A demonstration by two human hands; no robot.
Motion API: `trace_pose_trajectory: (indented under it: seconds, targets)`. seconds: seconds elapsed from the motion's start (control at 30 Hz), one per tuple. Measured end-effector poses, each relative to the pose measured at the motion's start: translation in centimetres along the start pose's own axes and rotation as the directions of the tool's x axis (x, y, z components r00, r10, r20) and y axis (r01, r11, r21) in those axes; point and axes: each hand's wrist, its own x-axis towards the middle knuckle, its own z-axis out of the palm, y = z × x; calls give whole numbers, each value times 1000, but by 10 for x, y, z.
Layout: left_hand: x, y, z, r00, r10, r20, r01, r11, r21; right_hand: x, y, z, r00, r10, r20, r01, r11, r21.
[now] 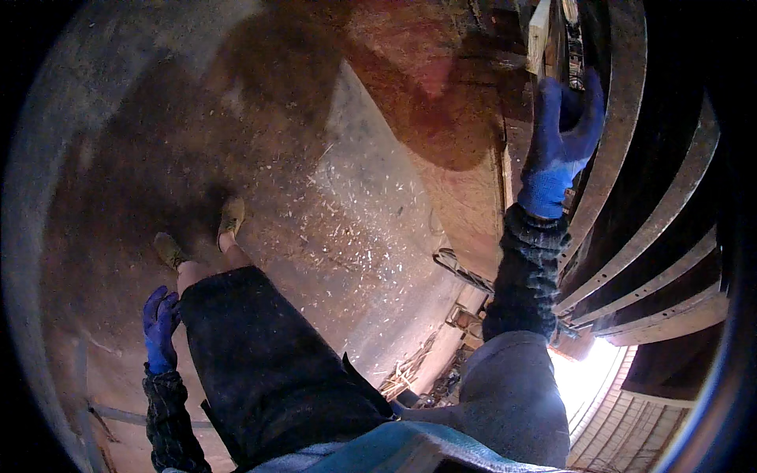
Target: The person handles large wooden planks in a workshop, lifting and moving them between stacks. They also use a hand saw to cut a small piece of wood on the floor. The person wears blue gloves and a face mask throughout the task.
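Note:
My right hand, in a blue work glove, is raised at the upper right. Its thumb and fingers stand apart, with a dark gap between them. Just beyond the fingertips is the pale end of a wooden piece; whether the glove touches it I cannot tell. Curved metal bars run close along the right side of this hand. My left hand, gloved in blue too, hangs low at the left beside my dark apron. Its fingers are loosely bent and apart, and I see nothing in them.
Pale wood chips lie scattered over the brown floor. A reddish-brown wooden panel stands left of my right hand. Thin wood sticks are heaped near the bottom centre. A metal frame is at the lower left.

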Motion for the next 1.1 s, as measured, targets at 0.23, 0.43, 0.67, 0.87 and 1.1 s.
trace_pose_trajectory:
  seconds: [0.23,0.43,0.67,0.87,1.1]
  targets:
    - [17,20,29,1000,20,21,-20,1000,-9,45,9,16,828,-529,187,544,839,-35]
    - [15,20,39,1000,-22,-23,23,998,58,35,54,20,848,-520,101,526,849,-45]
    - [27,20,41,1000,13,25,-15,999,49,51,27,18,907,-376,188,373,926,56]
    - [29,22,53,999,17,44,-21,996,88,53,46,32,937,-331,114,286,912,293]
    - [20,38,53,1000,-14,-4,15,998,66,83,24,19,969,-144,201,155,987,-40]
